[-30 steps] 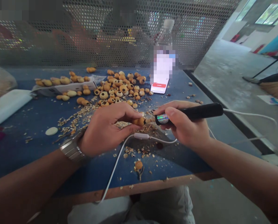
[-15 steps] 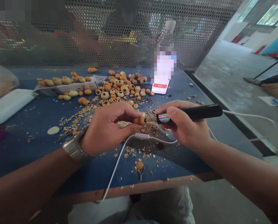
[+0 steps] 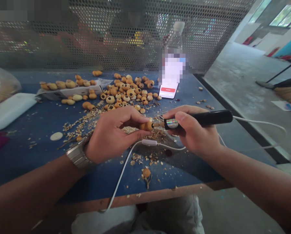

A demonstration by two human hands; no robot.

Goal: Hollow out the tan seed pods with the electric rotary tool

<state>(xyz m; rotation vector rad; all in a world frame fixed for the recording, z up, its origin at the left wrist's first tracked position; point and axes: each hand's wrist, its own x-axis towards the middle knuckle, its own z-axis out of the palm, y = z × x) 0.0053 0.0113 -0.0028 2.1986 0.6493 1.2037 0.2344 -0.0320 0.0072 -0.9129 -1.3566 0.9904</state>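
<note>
My left hand pinches a small orange-brown gourd between thumb and fingers, its dark hole facing right. In my right hand lies a black corded rotary tool, gripped like a pen with a shiny sticker near its front. The tool's tip meets the gourd's opening; how deep it goes I cannot tell. Below them a white cord with an inline switch crosses the table. Behind my hands sits a pile of small gourds, many with holes cut in them.
A phone leans against a clear bottle before a perforated metal screen. More gourds rest on a narrow box at the left. Seeds and chips litter the blue table; a lone gourd piece lies near the front edge.
</note>
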